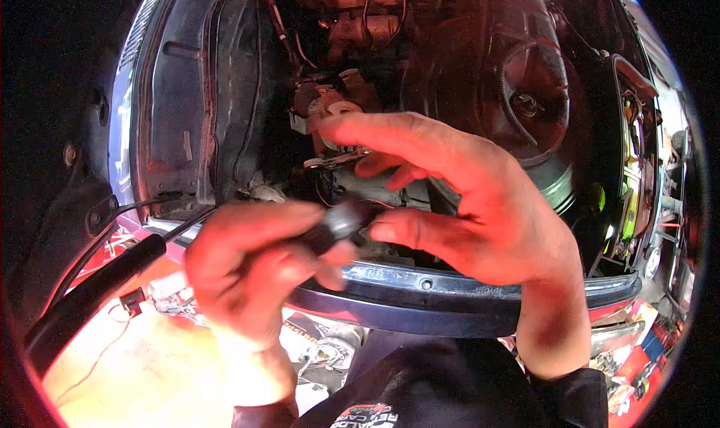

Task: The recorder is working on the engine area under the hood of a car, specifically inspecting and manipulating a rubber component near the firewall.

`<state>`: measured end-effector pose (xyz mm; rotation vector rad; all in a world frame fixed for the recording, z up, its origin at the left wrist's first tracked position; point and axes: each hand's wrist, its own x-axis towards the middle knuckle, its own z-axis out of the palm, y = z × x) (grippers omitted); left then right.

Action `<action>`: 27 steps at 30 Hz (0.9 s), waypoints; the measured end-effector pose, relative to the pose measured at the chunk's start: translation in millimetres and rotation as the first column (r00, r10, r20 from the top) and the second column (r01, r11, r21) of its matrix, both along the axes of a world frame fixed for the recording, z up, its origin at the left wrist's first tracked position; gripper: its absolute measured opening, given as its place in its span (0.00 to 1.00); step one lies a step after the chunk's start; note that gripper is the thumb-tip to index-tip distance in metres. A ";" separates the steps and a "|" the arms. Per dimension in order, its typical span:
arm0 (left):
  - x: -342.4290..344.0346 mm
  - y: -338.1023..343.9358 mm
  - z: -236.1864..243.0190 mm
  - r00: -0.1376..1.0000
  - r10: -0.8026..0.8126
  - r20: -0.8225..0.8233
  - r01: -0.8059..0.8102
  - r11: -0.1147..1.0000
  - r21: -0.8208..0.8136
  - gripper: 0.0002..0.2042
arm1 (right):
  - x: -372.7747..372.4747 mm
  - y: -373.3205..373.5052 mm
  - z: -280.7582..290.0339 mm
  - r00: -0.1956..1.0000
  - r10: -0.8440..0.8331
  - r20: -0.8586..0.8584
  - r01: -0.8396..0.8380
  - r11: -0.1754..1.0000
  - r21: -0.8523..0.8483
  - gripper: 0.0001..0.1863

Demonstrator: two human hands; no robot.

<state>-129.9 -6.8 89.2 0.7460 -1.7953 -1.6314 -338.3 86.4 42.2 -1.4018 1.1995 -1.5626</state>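
Note:
My left hand [262, 255] grips a small dark cylindrical object [335, 229] with a greyish shiny end, blurred by motion, between thumb and fingers low in the middle of the view. Just right of it, my right hand [472, 210] is open, fingers curved and spread, its thumb beside the object; I cannot tell whether they touch. The right index finger reaches up over a metal bracket assembly [330, 98] inside the open vehicle compartment. Below both hands runs the compartment's dark front edge [450, 285], with a bolt in it.
A black strut [97, 293] and a dark raised panel [75, 180] stand at the left. A moulded black panel with a corrugated hose [517, 98] fills the upper right. Below the vehicle's edge lie a pale surface [120, 353] and clutter with red items [641, 360].

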 end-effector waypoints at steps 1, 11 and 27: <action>-11.2 -2.7 -0.6 0.998 -0.063 0.008 0.062 0.996 0.072 0.21 | -2.0 1.2 1.4 1.000 0.009 0.000 -0.009 1.000 -0.006 0.28; -11.5 -66.4 -30.5 0.488 -0.121 0.864 0.510 0.843 -0.170 0.21 | -30.9 14.2 -11.6 0.637 -0.444 -0.630 0.584 0.812 0.017 0.18; -33.3 -103.6 -93.5 -0.313 -0.517 0.797 0.756 0.372 0.539 0.18 | -55.2 17.8 -31.3 0.433 -0.382 -0.816 0.736 0.673 0.075 0.18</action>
